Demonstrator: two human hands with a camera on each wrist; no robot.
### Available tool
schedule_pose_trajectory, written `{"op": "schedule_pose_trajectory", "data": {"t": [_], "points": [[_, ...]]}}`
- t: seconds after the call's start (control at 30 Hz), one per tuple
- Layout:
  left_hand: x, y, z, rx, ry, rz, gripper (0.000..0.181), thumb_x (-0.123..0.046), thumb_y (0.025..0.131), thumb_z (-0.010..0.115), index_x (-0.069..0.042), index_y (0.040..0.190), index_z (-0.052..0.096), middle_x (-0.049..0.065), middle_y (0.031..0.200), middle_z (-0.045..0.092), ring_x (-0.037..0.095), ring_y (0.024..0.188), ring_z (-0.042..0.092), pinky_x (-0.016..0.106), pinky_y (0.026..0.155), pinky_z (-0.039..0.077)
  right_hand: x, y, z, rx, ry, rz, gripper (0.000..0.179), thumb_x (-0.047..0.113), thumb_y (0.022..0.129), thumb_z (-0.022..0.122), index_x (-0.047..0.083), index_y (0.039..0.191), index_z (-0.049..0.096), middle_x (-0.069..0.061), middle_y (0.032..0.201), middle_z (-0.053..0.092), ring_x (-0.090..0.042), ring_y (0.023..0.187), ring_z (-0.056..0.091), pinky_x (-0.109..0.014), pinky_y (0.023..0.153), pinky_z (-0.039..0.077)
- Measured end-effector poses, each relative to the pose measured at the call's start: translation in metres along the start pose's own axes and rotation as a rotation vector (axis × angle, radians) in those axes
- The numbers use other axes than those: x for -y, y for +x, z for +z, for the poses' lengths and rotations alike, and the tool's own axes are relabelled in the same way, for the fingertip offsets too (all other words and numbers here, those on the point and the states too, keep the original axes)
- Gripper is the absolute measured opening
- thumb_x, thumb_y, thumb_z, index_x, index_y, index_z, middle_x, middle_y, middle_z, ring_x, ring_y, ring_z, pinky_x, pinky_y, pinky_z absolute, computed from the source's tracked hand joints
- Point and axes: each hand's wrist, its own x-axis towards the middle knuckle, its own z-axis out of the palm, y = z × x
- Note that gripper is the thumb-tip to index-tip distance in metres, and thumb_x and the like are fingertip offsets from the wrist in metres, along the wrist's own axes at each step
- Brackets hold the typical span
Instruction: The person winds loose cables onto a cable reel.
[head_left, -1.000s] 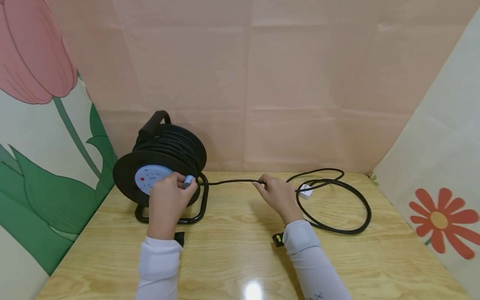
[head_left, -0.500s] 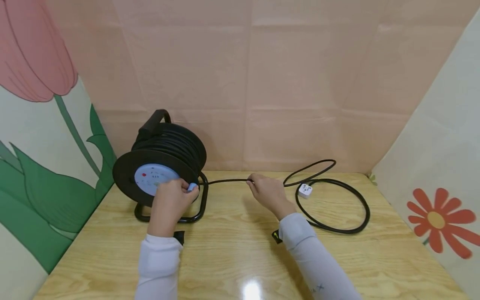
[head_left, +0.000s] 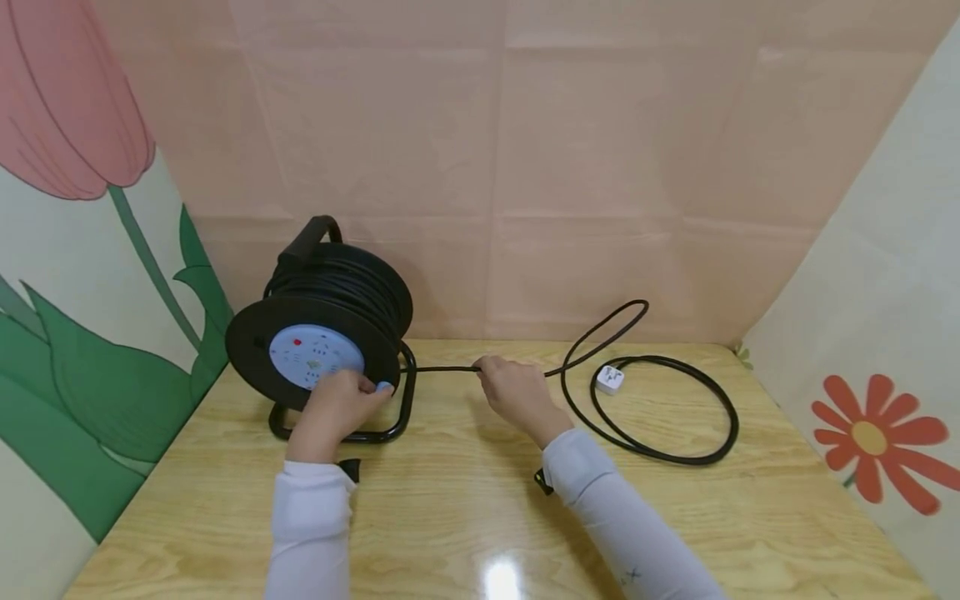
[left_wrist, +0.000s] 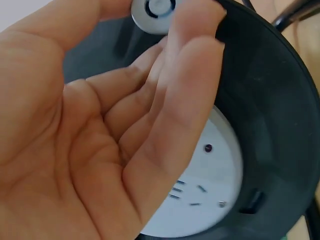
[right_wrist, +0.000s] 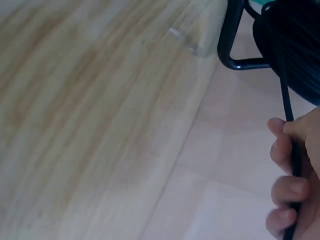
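Observation:
On the left of the table stands a black cable reel [head_left: 315, 307] wound with cable. Its light blue socket panel [head_left: 303, 354] faces me. With thumb and fingers my left hand [head_left: 337, 411] pinches the small blue crank knob [head_left: 384, 387] near the disc's lower right edge. The left wrist view shows the knob's round end [left_wrist: 150, 24] between thumb and fingers. My right hand [head_left: 519, 396] grips the black cable [head_left: 442, 368], which runs straight from the reel. In the right wrist view, fingers [right_wrist: 290, 190] curl round the cable.
Right of my right hand, loose cable loops [head_left: 716, 400] lie on the wooden table [head_left: 450, 517]. A white plug [head_left: 610, 379] sits by the loops. The reel's black tube stand [head_left: 408, 400] rests on the table, close to the pink back wall [head_left: 540, 167].
The reel disc has turned clockwise, my left hand carrying the knob downward. My right hand has moved left with the cable, and the upper loop behind it has shifted left.

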Motion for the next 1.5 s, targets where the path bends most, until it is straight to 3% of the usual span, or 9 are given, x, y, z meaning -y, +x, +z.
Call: {"op": "schedule_pose_trajectory", "data": {"t": [0.1,0.23,0.33,0.53,0.63,0.77,0.87,1.13,1.5], "points": [[0.009,0.001,-0.001,0.084,-0.061,-0.017,0.035,-0.034,0.097,0.064,-0.001,0.09,0.074,0.007,0.086,0.069,0.022,0.078,0.062,0.039,0.072,0.053,-0.002,0.0,-0.001,-0.107,-0.067,0.002,0.028,0.041,0.101,0.06,0.02,0.085,0.068,0.008,0.059,0.059,-0.006,0.04,0.041,-0.027,0.036,0.029],[0.026,0.006,0.001,0.191,-0.175,-0.014,0.038,-0.034,0.1,0.061,0.001,0.093,0.073,0.005,0.083,0.07,0.019,0.077,0.066,0.037,0.073,0.056,-0.005,0.0,-0.006,-0.182,-0.148,0.018,0.052,0.056,0.096,0.06,0.021,0.059,0.047,0.009,0.041,0.028,-0.006,0.036,0.02,-0.026,0.038,0.014],[0.041,0.013,0.006,0.26,-0.27,0.006,0.042,-0.034,0.101,0.059,0.006,0.104,0.07,0.009,0.091,0.071,0.02,0.083,0.069,0.037,0.077,0.058,-0.004,0.0,-0.007,-0.165,-0.123,0.006,0.047,0.052,0.097,0.061,0.022,0.062,0.053,0.011,0.041,0.027,-0.006,0.035,0.021,-0.026,0.037,0.014],[0.062,0.02,0.013,0.343,-0.422,0.002,0.046,-0.033,0.102,0.058,0.012,0.11,0.065,0.014,0.098,0.07,0.021,0.089,0.068,0.036,0.082,0.058,0.002,-0.002,-0.002,-0.104,-0.048,0.01,0.021,0.035,0.097,0.061,0.018,0.091,0.072,0.009,0.049,0.048,-0.008,0.039,0.034,-0.029,0.048,0.027],[0.068,0.021,0.015,0.342,-0.443,-0.012,0.048,-0.035,0.102,0.058,0.012,0.111,0.066,0.013,0.098,0.071,0.02,0.088,0.069,0.036,0.081,0.058,0.003,-0.003,0.0,-0.136,-0.056,0.005,0.022,0.039,0.097,0.065,0.019,0.088,0.071,0.008,0.051,0.052,-0.009,0.04,0.033,-0.03,0.052,0.024],[0.079,0.022,0.018,0.345,-0.47,-0.038,0.049,-0.037,0.101,0.059,0.01,0.11,0.068,0.013,0.097,0.072,0.019,0.086,0.069,0.034,0.079,0.058,0.003,-0.002,-0.002,-0.164,-0.088,0.03,0.041,0.052,0.093,0.067,0.021,0.067,0.06,0.008,0.047,0.044,-0.012,0.041,0.032,-0.033,0.055,0.021],[0.085,0.021,0.019,0.346,-0.483,-0.049,0.048,-0.037,0.101,0.058,0.009,0.108,0.068,0.013,0.096,0.072,0.018,0.084,0.068,0.033,0.078,0.058,0.004,-0.001,-0.004,-0.158,-0.09,0.057,0.049,0.057,0.091,0.067,0.021,0.061,0.053,0.009,0.047,0.04,-0.013,0.044,0.033,-0.034,0.058,0.024],[0.099,0.019,0.021,0.297,-0.486,-0.063,0.047,-0.036,0.099,0.062,0.01,0.107,0.068,0.013,0.097,0.072,0.025,0.089,0.07,0.035,0.08,0.058,0.011,-0.004,-0.001,-0.122,0.034,0.044,0.023,0.037,0.091,0.061,0.022,0.075,0.068,0.01,0.06,0.059,-0.012,0.052,0.045,-0.029,0.055,0.031],[0.115,0.011,0.018,0.189,-0.475,-0.095,0.047,-0.037,0.095,0.069,0.009,0.105,0.07,0.012,0.095,0.072,0.024,0.085,0.07,0.036,0.079,0.059,0.028,0.001,0.001,-0.028,0.037,0.011,0.023,0.038,0.099,0.062,0.019,0.093,0.073,0.007,0.076,0.069,-0.013,0.059,0.056,-0.031,0.058,0.035]]}}
